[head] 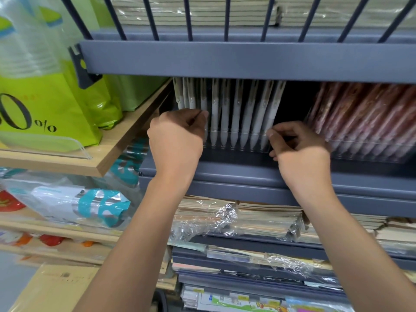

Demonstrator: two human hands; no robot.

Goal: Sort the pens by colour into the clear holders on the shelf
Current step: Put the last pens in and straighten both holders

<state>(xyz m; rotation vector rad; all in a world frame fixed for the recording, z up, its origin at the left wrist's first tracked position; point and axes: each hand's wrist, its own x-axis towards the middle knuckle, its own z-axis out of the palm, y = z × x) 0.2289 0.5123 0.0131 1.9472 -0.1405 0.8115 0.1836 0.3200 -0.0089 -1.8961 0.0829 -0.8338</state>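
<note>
Green glossy bags (56,104) fill the wooden shelf at far left (no part of the job). Next comes the left hand (177,136), raised to the grey shelf (247,174). Its fingers (195,118) are curled, with thumb and forefinger pinching the white pens (234,118) at the left end of their row. That row stands upright, tips down, in a clear holder (245,149) on the shelf, and the pen tops are hidden behind the shelf lip above. At the row's right end is the right hand (301,152). Its fingers (275,134) curl against the last pen and the holder's corner, but I cannot tell whether they grip pen or plastic. Further right, across a dark gap, red-brown pens (364,118) lean in a second holder (371,155). The step looks like squaring up the white row. It is best to press inward evenly from both ends, keep the pens vertical, and steady the light holder so it neither slides nor tips off the front edge.
</note>
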